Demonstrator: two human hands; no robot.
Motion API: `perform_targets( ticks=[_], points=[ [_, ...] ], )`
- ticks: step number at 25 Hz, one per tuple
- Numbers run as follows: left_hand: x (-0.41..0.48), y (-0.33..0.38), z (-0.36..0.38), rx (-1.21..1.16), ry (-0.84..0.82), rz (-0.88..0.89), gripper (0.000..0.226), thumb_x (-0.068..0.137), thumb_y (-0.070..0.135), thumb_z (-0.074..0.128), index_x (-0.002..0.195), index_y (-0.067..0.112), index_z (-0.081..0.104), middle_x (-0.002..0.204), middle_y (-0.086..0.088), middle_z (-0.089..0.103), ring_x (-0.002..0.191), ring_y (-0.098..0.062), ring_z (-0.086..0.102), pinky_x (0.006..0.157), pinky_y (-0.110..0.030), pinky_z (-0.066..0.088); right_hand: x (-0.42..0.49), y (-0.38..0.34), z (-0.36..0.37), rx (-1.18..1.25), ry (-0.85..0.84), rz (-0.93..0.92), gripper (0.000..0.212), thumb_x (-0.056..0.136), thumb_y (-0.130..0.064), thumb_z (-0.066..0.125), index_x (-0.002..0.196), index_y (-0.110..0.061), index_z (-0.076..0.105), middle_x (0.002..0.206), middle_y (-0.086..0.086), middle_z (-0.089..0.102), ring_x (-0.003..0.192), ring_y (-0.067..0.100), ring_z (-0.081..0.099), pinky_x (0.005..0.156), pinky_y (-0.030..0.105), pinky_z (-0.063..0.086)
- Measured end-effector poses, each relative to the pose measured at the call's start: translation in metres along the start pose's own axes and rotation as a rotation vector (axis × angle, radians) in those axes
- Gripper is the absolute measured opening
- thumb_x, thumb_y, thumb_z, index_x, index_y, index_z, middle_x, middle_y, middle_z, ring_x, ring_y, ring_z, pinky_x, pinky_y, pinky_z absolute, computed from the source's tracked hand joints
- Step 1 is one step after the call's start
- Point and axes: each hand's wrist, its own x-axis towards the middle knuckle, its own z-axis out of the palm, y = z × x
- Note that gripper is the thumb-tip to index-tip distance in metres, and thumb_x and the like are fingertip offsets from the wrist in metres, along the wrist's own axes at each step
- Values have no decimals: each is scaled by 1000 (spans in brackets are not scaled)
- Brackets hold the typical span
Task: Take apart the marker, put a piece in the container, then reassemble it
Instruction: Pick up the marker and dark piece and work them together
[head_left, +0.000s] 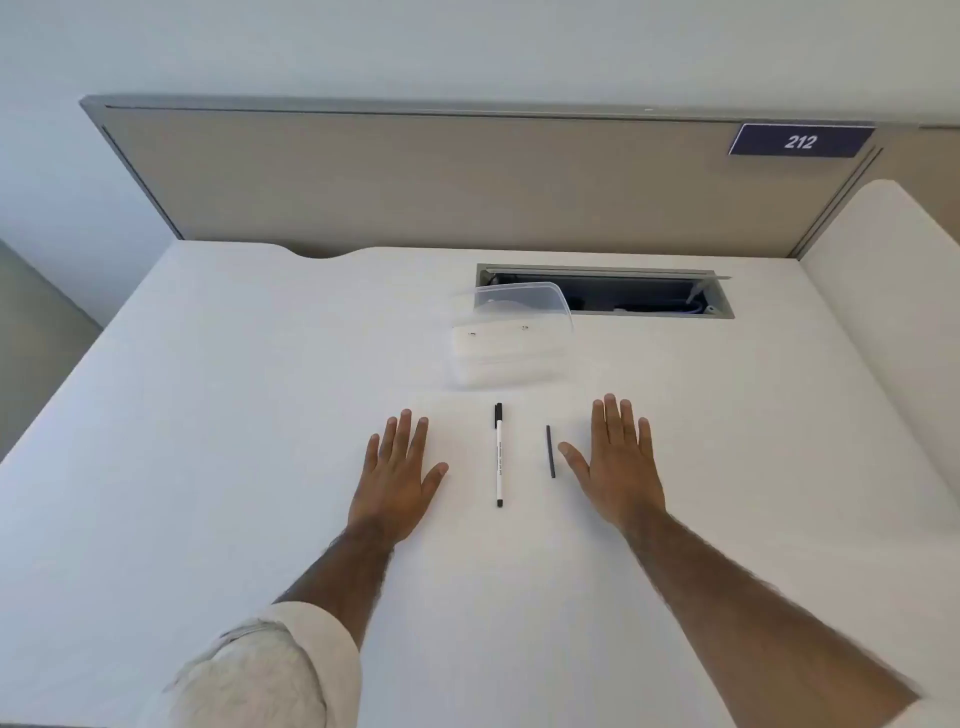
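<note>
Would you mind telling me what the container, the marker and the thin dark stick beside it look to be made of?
Container: clear, slightly frosted plastic; the desk shows through it, and its lid stands open.
Marker: smooth white plastic barrel with black cap and end plug, printed text along it.
Thin dark stick: matte dark grey; possibly a fibre ink core, but too small to tell.

Bare desk (208, 415) flanks both hands; container (511, 343) blocks straight ahead.

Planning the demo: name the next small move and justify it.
Probably bring the left hand in to pick up the marker. It lies capped between both flat, empty hands, nothing is taken apart yet, and the right hand is beside a thin dark stick.
</note>
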Motion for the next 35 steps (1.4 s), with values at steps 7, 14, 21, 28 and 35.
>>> perform_targets(
  ticks=[7, 14, 21, 28, 35],
  points=[
    [-18, 4, 18, 38, -19, -56, 76, 96, 62, 4, 162, 26, -2, 169, 3, -14, 156, -17, -13, 126, -43, -6, -23, 11, 36, 21, -72, 16, 91, 89, -70, -9, 160, -16, 8, 169, 8, 2, 156, 29, 0, 125, 52, 5],
    [-20, 4, 23, 59, -6, -56, 72, 99, 60, 8, 162, 26, -2, 169, 3, -11, 156, -18, -11, 126, -44, -4, -30, 18, 38, -6, -102, 3, 83, 94, -66, 1, 160, -16, 3, 169, 7, -2, 156, 28, -4, 125, 53, 3],
    [-15, -6, 19, 77, -67, 39, 72, 101, 57, 16, 161, 23, -5, 169, -2, -15, 156, -23, -15, 126, -48, -6, -27, 11, 38, -20, -91, 39, 81, 95, -65, 3, 160, -18, 10, 169, 6, 4, 156, 27, 1, 125, 52, 6],
    [-7, -21, 16, 108, -90, 219, 72, 103, 56, 21, 162, 21, -4, 170, -2, -13, 156, -21, -14, 126, -48, -4, -28, -23, 23, 165, 283, 255, 47, 100, -42, 39, 117, -7, 66, 129, 15, 63, 119, 33, 60, 104, 48, 40],
    [8, -26, 13, 65, -65, 290, 69, 103, 54, 25, 162, 26, 4, 171, 2, -6, 157, -21, -6, 126, -49, -1, -42, -101, 14, 422, 12, 217, 30, 95, -40, 58, 83, -13, 61, 88, 2, 61, 83, 24, 61, 75, 39, 51]
  ],
)
